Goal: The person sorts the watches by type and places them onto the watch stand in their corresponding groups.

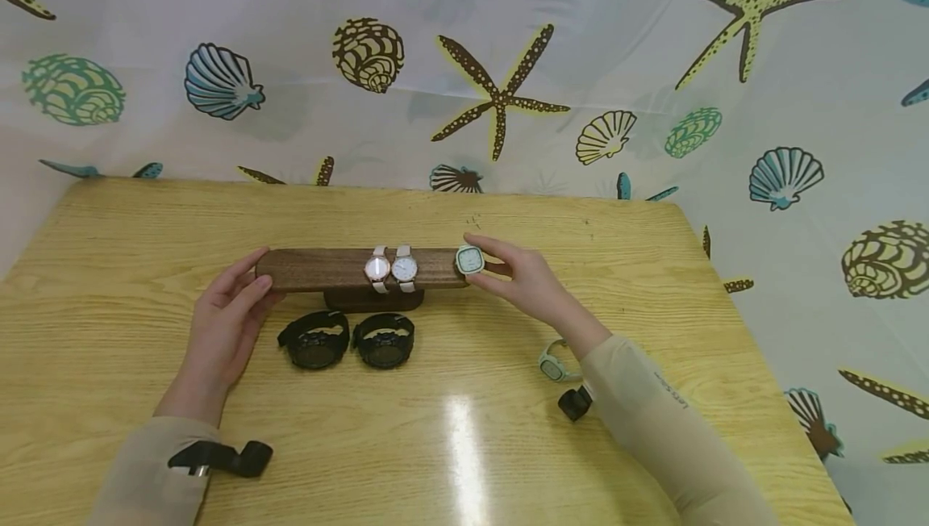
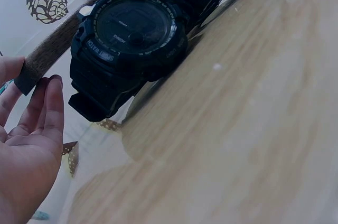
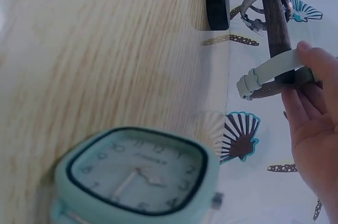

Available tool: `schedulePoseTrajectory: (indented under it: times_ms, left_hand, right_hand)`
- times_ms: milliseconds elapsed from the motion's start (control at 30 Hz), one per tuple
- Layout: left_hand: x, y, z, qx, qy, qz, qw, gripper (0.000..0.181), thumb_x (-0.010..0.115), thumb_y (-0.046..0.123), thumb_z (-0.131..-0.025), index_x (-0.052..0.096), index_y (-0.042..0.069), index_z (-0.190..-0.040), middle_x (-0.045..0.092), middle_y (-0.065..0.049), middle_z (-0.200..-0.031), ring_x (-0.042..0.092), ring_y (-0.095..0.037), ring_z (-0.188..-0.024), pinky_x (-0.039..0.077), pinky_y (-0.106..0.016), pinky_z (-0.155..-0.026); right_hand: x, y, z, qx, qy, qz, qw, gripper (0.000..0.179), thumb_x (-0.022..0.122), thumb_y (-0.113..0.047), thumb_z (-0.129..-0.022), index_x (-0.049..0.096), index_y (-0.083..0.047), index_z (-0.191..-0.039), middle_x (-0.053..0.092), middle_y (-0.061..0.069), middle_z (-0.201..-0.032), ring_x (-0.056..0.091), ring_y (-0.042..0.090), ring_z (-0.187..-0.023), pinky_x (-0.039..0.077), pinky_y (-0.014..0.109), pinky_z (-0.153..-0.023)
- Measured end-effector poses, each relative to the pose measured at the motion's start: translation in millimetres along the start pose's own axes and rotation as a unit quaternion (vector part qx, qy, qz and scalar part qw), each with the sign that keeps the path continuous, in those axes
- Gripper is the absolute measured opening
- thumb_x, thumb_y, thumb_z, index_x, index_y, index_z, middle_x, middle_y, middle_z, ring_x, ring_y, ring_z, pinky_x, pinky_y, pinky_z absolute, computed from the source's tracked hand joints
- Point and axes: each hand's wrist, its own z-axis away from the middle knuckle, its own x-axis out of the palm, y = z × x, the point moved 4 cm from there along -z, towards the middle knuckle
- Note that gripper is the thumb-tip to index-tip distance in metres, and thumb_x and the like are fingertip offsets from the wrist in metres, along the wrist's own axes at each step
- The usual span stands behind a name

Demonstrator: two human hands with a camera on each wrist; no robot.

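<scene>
A dark wooden watch stand (image 1: 319, 268) runs crosswise on the table, its bar raised on a short base. My left hand (image 1: 225, 324) grips the bar's left end between thumb and fingers. At the other end my right hand (image 1: 526, 280) pinches a mint-green square watch (image 1: 469, 260), whose strap (image 3: 274, 71) loops around the bar's tip in the right wrist view. Two round-faced watches with pale straps, a rose-gold one (image 1: 377, 269) and a silver one (image 1: 404, 269), sit side by side near the bar's middle.
Two black sports watches (image 1: 317, 342) (image 1: 385, 342) lie in front of the stand. Another mint-green watch (image 1: 555, 365) rests on the table beside my right forearm. A curtain (image 1: 406, 131) printed with shells and starfish hangs behind the wooden table (image 1: 348, 445).
</scene>
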Motion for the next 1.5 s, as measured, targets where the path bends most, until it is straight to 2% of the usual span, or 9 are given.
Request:
schedulePoseTrajectory:
  times_ms: [100, 267, 500, 567, 833, 933, 1133, 1500]
  left_hand:
    - [-0.1, -0.3, 0.4, 0.001, 0.0, 0.0, 1.0, 0.042, 0.053, -0.005, -0.095, 0.049, -0.003, -0.136, 0.055, -0.004, -0.096, 0.06, -0.012, -0.09, 0.054, -0.024, -0.082]
    - [-0.5, -0.7, 0.7, 0.002, 0.001, 0.001, 1.0, 0.041, 0.053, -0.005, -0.095, 0.05, -0.003, -0.136, 0.055, -0.004, -0.096, 0.06, -0.012, -0.09, 0.054, -0.024, -0.083]
    - [-0.9, -1.5, 0.8, 0.001, 0.003, 0.001, 1.0, 0.041, 0.053, -0.006, -0.095, 0.05, -0.003, -0.136, 0.055, -0.004, -0.096, 0.059, -0.012, -0.09, 0.054, -0.024, -0.083]
    - [-1.1, -1.8, 0.9, 0.0, 0.005, -0.003, 1.0, 0.041, 0.053, -0.005, -0.095, 0.05, -0.003, -0.136, 0.055, -0.004, -0.096, 0.059, -0.012, -0.09, 0.054, -0.024, -0.082]
    - [-1.7, -2.5, 1.3, -0.002, 0.015, -0.014, 0.9998, 0.04, 0.053, -0.005, -0.095, 0.051, -0.002, -0.135, 0.055, -0.004, -0.097, 0.059, -0.012, -0.091, 0.054, -0.024, -0.082]
    - [-1.3, -2.7, 1.9, -0.002, 0.008, -0.001, 1.0, 0.041, 0.052, -0.006, -0.095, 0.05, -0.003, -0.136, 0.055, -0.004, -0.097, 0.059, -0.013, -0.091, 0.054, -0.024, -0.082]
    - [-0.1, -2.8, 1.4, -0.001, 0.01, -0.005, 0.9999, 0.042, 0.053, -0.006, -0.095, 0.049, -0.004, -0.136, 0.056, -0.005, -0.097, 0.059, -0.013, -0.09, 0.054, -0.024, -0.081]
    - [0.7, -0.2, -0.1, 0.005, -0.004, 0.014, 0.9999, 0.042, 0.052, -0.007, -0.095, 0.048, -0.005, -0.136, 0.056, -0.005, -0.095, 0.059, -0.013, -0.089, 0.055, -0.025, -0.081]
  right_hand:
    - [1.5, 1.0, 1.2, 0.001, -0.011, 0.004, 0.9999, 0.055, 0.068, -0.014, -0.09, 0.047, -0.008, -0.141, 0.046, 0.008, -0.143, 0.052, 0.024, -0.122, 0.049, 0.03, -0.095]
    - [3.9, -1.0, 3.1, -0.005, -0.025, 0.045, 0.9986, 0.061, 0.065, -0.017, -0.091, 0.04, -0.012, -0.146, 0.043, 0.008, -0.143, 0.055, 0.023, -0.119, 0.049, 0.032, -0.094]
    - [6.8, -3.4, 4.0, -0.027, -0.052, 0.075, 0.9954, 0.062, 0.06, -0.013, -0.094, 0.032, -0.005, -0.148, 0.047, 0.016, -0.139, 0.06, 0.024, -0.112, 0.049, 0.03, -0.095]
    - [7.3, -2.7, 4.3, -0.027, -0.054, 0.073, 0.9955, 0.062, 0.06, -0.012, -0.093, 0.032, -0.003, -0.148, 0.047, 0.017, -0.138, 0.06, 0.025, -0.111, 0.048, 0.029, -0.096]
    - [8.8, -4.6, 5.6, -0.039, -0.04, 0.127, 0.9904, 0.063, 0.065, -0.017, -0.09, 0.038, -0.004, -0.145, 0.044, 0.012, -0.141, 0.05, 0.026, -0.123, 0.043, 0.031, -0.102]
    - [10.9, -6.8, 4.3, -0.05, -0.037, 0.138, 0.9884, 0.061, 0.065, -0.015, -0.09, 0.04, -0.004, -0.144, 0.041, 0.012, -0.143, 0.047, 0.024, -0.126, 0.04, 0.028, -0.103]
    - [17.8, -14.4, -0.9, -0.077, -0.028, 0.168, 0.9823, 0.06, 0.068, -0.016, -0.089, 0.044, -0.003, -0.142, 0.04, 0.012, -0.145, 0.039, 0.021, -0.133, 0.033, 0.024, -0.107]
    - [27.1, -25.7, -12.3, -0.082, -0.038, 0.209, 0.9737, 0.063, 0.07, -0.023, -0.088, 0.044, -0.002, -0.141, 0.041, 0.012, -0.144, 0.036, 0.022, -0.135, 0.026, 0.025, -0.112]
